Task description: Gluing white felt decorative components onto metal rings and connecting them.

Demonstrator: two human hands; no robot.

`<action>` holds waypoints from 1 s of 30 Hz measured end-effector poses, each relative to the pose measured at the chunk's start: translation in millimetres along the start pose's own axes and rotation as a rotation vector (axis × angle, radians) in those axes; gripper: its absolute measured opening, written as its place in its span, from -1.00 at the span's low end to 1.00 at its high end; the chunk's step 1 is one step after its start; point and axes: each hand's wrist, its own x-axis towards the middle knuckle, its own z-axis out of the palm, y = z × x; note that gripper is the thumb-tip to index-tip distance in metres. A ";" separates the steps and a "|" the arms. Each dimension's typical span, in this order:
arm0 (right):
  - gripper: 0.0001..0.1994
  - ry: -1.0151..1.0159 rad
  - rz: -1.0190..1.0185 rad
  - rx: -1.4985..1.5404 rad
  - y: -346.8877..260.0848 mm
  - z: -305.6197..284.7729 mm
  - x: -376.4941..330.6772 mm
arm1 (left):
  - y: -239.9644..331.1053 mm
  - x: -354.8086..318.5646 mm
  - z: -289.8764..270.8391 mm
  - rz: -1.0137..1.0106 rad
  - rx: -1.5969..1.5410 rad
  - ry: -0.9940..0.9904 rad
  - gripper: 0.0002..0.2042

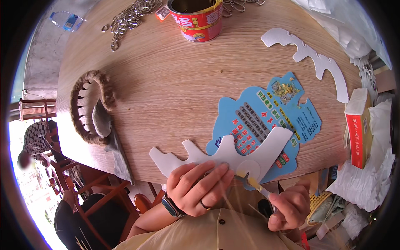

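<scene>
A white, flat, scalloped cutout [208, 157] with several prongs lies partly over a blue printed card [260, 112] at the table's near edge. My left hand [200, 185] grips its lower edge, fingers spread across the top; the thumb is hidden. On the cutout's right part sits a small white disc [251, 167] with a dark slot in it. My right hand [291, 206] pinches a thin glue applicator [264, 191], its tip smeared with yellow glue beside the disc. Yellow smears also mark the card's far corner. A second white cutout [323, 62] lies far right, out of reach of both hands.
A red tin [202, 27] with yellow residue on its rim stands far back, beside metal clasps [125, 23]. At left lies a furry brown curved band [77, 112] with a grey fabric strip [121, 158]. A red-and-white box [358, 129] and plastic bags [375, 166] crowd the right.
</scene>
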 end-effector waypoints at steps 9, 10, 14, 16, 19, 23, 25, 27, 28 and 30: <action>-0.69 0.036 0.039 0.020 1.1 5.7 -0.4 | 0.0 -0.1 2.0 -0.003 -0.003 0.028 -0.81; -0.69 0.035 0.038 0.021 2.0 5.7 -0.3 | -0.2 -0.1 1.1 -0.004 -0.002 0.028 -0.81; -0.68 0.019 -0.033 0.055 3.9 4.0 -0.1 | 0.0 0.2 1.3 -0.001 -0.002 0.003 -0.80; -0.68 0.020 -0.040 0.049 4.2 4.5 -0.4 | 0.1 -0.1 1.9 -0.001 -0.001 0.029 -0.80; -0.70 0.029 -0.022 0.021 4.7 5.3 -1.0 | 0.0 0.1 1.1 -0.001 -0.003 0.008 -0.81; -0.71 0.029 -0.032 0.042 4.5 5.8 -1.0 | -0.3 -0.6 -0.1 0.001 0.006 0.003 -0.81; -0.72 0.018 -0.044 0.059 4.0 5.1 -1.7 | -0.2 -0.3 -0.2 0.003 0.005 -0.004 -0.81; -0.72 -0.003 -0.008 0.039 2.7 5.0 -2.9 | -0.3 -0.8 -0.2 0.003 0.008 -0.003 -0.81; -0.72 -0.003 -0.008 0.039 2.4 5.5 -2.8 | -0.7 -1.3 -0.2 0.003 0.008 -0.002 -0.81; -0.72 0.035 0.012 0.054 3.4 8.0 -4.1 | -1.5 -3.1 0.1 0.016 0.006 -0.005 -0.80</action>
